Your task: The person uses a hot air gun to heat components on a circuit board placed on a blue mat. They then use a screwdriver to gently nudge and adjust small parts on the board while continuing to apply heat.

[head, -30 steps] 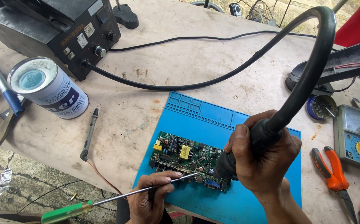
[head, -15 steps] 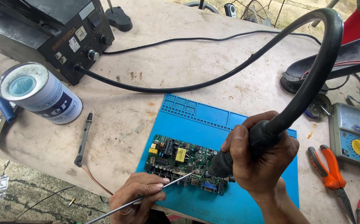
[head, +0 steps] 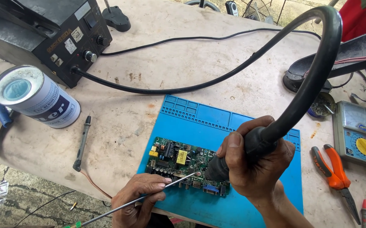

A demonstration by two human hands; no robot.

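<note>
A green circuit board (head: 178,161) lies on a blue work mat (head: 216,126) near the table's front edge. My right hand (head: 256,164) grips the black handle of a hot-air tool (head: 250,147), its nozzle pointing down at the board's right part. A thick black hose (head: 313,76) arcs up from the handle and runs back to the black rework station (head: 52,33). My left hand (head: 138,200) holds a thin metal rod (head: 149,195) with a green handle end, its tip touching the board close to the nozzle.
A white tin can (head: 35,97) lies at the left. A grey probe (head: 82,141) rests beside the mat. Orange-handled pliers (head: 334,173) and an analogue meter (head: 360,133) sit at the right. A black stand base (head: 309,80) is behind the mat.
The view has drifted, so the objects sit a little further left and up. My left hand has slid the thin rod forward, so its tip now rests nearer the nozzle. The right hand stays on the board.
</note>
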